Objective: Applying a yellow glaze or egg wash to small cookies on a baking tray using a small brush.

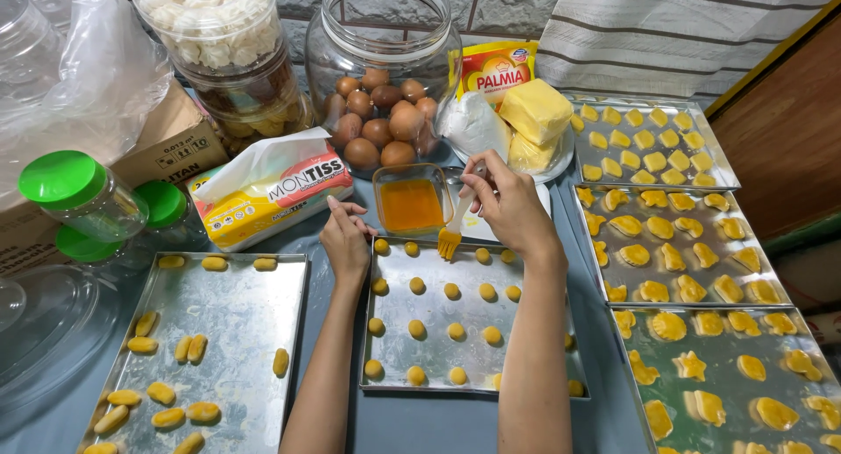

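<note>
Item: pastry brush point(454, 228), pale handle, orange-yellow bristles, gripped in my right hand point(511, 207) by the upper handle, bristle tip resting at the far edge of the middle baking tray point(473, 353). Judged light and stiff in the handle, soft and wet at the bristles, likely slippery where glaze runs up; best held high on the handle, as now. Item: small dough balls point(455, 331), in rows on that tray; judged soft, easily dented, so only a light stroke suits them. My left hand point(346, 239) holds nothing, fingers loosely curled, resting on the tray's far left corner. Item: square glass dish of orange egg wash point(412, 204), just beyond the tray, near the brush. Also on the table point(438, 423): left tray of oblong dough pieces point(188, 349), three right-hand trays of shaped pastries point(679, 257), jar of brown eggs point(383, 112), butter block point(534, 111), tissue pack point(272, 191).
</note>
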